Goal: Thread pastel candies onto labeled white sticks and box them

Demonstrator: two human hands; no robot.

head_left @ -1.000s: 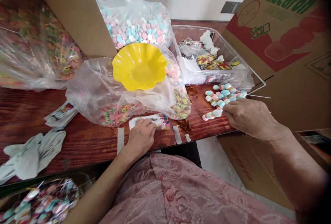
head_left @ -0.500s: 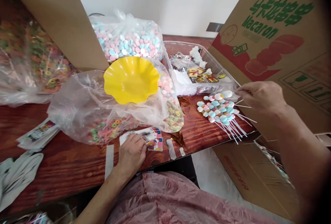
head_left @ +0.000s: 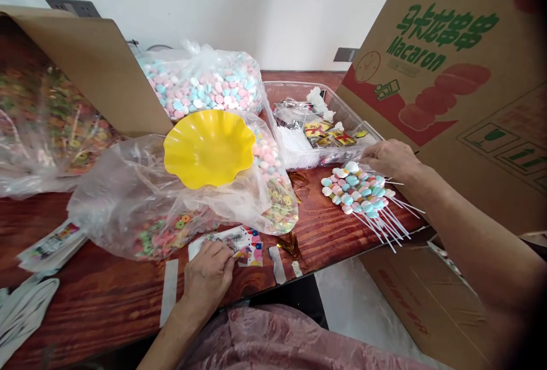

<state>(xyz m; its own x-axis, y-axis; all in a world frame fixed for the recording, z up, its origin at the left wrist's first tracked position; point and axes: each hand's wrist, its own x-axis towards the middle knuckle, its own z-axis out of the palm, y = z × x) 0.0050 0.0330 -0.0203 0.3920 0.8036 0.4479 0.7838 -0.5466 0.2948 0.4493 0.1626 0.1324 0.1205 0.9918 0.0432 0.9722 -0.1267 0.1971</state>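
Note:
My left hand (head_left: pixel 208 273) rests at the front of the table, its fingers closed on the edge of a flat printed plastic bag (head_left: pixel 252 247) with colourful balloon-like patterns. To the right lies a pile of candy skewers (head_left: pixel 354 190), pastel pink, blue and white candies on thin white sticks, the sticks pointing to the front right. At the top right of this pile, my right hand (head_left: pixel 391 159) has its fingers pinched together around the stick end of one skewer; the fingertips are partly hidden.
A yellow wavy-rimmed bowl (head_left: pixel 209 150) sits on plastic bags of ring candies (head_left: pixel 171 236). Behind is a bag of pastel candies (head_left: pixel 209 88). A clear bin (head_left: pixel 294 159) holds small packets. Cardboard boxes (head_left: pixel 427 90) stand right, another (head_left: pixel 115 73) left. Paper strips (head_left: pixel 170 293) lie near the front edge.
The view has tilted up slightly and shifted right. My right hand has moved left, closer over the top of the skewer pile. My left hand stays on the printed bag.

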